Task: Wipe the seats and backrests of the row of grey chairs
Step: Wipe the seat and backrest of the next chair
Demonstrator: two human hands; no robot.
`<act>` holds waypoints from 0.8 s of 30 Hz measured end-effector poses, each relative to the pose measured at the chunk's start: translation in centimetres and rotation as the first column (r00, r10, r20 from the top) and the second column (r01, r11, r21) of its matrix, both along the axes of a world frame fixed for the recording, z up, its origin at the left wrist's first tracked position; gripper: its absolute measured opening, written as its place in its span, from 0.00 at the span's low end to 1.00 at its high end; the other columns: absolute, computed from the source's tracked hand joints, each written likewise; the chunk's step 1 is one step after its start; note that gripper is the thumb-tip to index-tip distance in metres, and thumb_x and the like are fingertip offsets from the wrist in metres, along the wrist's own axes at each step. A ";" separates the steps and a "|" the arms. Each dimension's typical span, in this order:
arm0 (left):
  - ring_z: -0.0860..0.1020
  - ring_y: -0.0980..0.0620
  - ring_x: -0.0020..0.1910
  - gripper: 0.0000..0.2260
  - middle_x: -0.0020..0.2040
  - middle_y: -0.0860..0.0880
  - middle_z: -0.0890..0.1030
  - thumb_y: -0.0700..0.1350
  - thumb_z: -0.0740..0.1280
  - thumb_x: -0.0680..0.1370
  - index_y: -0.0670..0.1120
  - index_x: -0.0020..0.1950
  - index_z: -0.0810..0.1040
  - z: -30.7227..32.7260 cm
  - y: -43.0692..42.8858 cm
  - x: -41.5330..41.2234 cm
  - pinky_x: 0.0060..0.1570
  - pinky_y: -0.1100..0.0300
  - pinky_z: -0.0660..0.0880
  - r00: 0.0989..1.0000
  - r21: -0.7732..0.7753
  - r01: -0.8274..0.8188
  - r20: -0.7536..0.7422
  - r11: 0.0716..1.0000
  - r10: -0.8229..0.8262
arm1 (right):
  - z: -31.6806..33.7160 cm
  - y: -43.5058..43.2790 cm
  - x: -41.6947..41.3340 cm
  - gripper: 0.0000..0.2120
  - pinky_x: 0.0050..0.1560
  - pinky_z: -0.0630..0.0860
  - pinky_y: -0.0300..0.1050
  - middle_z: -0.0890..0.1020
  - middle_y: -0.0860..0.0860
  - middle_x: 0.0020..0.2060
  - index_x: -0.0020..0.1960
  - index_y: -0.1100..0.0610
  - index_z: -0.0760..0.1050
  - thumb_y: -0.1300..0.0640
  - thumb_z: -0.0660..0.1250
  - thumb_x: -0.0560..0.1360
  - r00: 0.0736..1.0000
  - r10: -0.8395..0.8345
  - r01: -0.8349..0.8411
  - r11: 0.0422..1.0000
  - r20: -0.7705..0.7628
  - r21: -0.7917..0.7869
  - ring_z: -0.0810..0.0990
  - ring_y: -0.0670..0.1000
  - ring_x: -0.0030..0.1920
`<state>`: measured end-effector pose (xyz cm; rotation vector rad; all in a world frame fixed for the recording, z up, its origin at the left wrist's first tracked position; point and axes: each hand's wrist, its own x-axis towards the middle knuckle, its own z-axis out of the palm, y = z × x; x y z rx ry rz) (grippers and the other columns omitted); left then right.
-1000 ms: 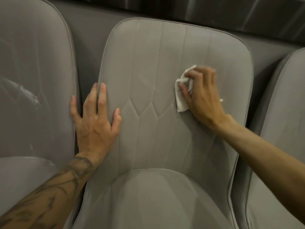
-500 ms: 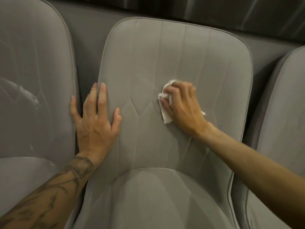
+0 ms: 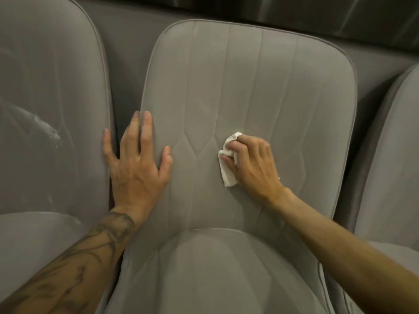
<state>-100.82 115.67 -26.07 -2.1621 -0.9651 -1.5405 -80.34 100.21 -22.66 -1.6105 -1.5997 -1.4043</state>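
The right hand (image 3: 251,165) has its fingers curled, pinching a white cloth (image 3: 228,171) against the middle chair's backrest (image 3: 260,87); the left hand (image 3: 138,164), fingers spread, rests flat on its left edge.

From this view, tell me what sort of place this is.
Probably an indoor seating area, perhaps a restaurant or waiting room. Matching grey padded chairs stand in a row: middle chair, left chair, right chair, with a grey wall behind.

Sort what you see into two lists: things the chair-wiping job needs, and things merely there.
In the job: white cloth in the right hand; middle chair backrest under the left hand; its seat; left chair; right chair.
Merely there: grey surface behind the chairs; dark panel above it.
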 end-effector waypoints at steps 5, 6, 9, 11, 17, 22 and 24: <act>0.67 0.45 0.79 0.31 0.82 0.42 0.64 0.55 0.57 0.85 0.45 0.85 0.55 0.1 0.0 -0.1 0.80 0.35 0.52 1.000 -0.001 0.004 -0.001 1.000 -0.004 | 9.2 2.8 2.1 0.11 0.56 0.67 0.50 0.77 0.59 0.54 0.56 0.59 0.75 0.52 0.66 0.81 0.992 -0.013 0.040 0.974 -0.125 0.222 0.70 0.56 0.55; 0.66 0.45 0.79 0.31 0.82 0.43 0.64 0.55 0.57 0.85 0.45 0.85 0.54 0.0 0.1 -0.1 0.80 0.36 0.52 1.000 -0.001 0.004 -0.002 1.000 -0.004 | 10.2 3.3 2.2 0.11 0.55 0.67 0.49 0.76 0.59 0.53 0.55 0.59 0.74 0.51 0.65 0.82 0.988 -0.011 0.052 0.963 -0.155 0.264 0.70 0.56 0.54; 0.67 0.45 0.78 0.31 0.82 0.43 0.63 0.56 0.57 0.85 0.45 0.85 0.55 0.0 0.1 0.1 0.80 0.37 0.52 1.000 0.002 -0.002 0.005 1.000 0.002 | 7.0 3.3 1.4 0.11 0.56 0.68 0.52 0.78 0.60 0.53 0.55 0.60 0.74 0.52 0.65 0.82 0.980 0.029 0.029 0.959 -0.198 0.283 0.73 0.59 0.54; 0.67 0.45 0.78 0.31 0.82 0.43 0.64 0.56 0.57 0.85 0.45 0.85 0.55 0.0 0.0 0.1 0.80 0.36 0.52 1.000 0.004 -0.002 0.008 1.000 0.002 | 2.5 2.1 0.5 0.10 0.57 0.70 0.53 0.79 0.60 0.54 0.57 0.58 0.72 0.54 0.68 0.80 0.986 0.032 -0.008 0.989 -0.161 0.147 0.75 0.60 0.54; 0.68 0.44 0.78 0.31 0.81 0.42 0.64 0.55 0.58 0.85 0.45 0.85 0.55 0.2 -0.2 -0.1 0.79 0.35 0.53 1.000 -0.006 0.002 0.004 1.000 -0.002 | 6.1 2.0 1.8 0.11 0.57 0.67 0.51 0.78 0.59 0.53 0.57 0.57 0.73 0.51 0.67 0.81 0.994 0.046 -0.035 0.993 -0.098 0.112 0.72 0.58 0.54; 0.67 0.45 0.78 0.31 0.82 0.43 0.64 0.56 0.57 0.85 0.45 0.85 0.55 0.0 0.1 0.0 0.80 0.35 0.53 1.000 -0.004 0.000 0.003 1.000 0.000 | 7.5 3.9 1.5 0.10 0.56 0.67 0.49 0.76 0.57 0.54 0.56 0.57 0.72 0.50 0.65 0.82 0.988 0.001 0.043 0.958 -0.154 0.282 0.72 0.57 0.54; 0.68 0.45 0.78 0.31 0.82 0.43 0.64 0.56 0.57 0.85 0.45 0.85 0.55 0.0 0.1 0.0 0.80 0.36 0.53 1.000 -0.002 0.006 0.008 1.000 -0.006 | 2.2 2.8 0.4 0.10 0.56 0.69 0.52 0.76 0.57 0.56 0.57 0.57 0.72 0.54 0.67 0.80 0.996 0.016 -0.001 0.988 -0.092 0.157 0.73 0.59 0.53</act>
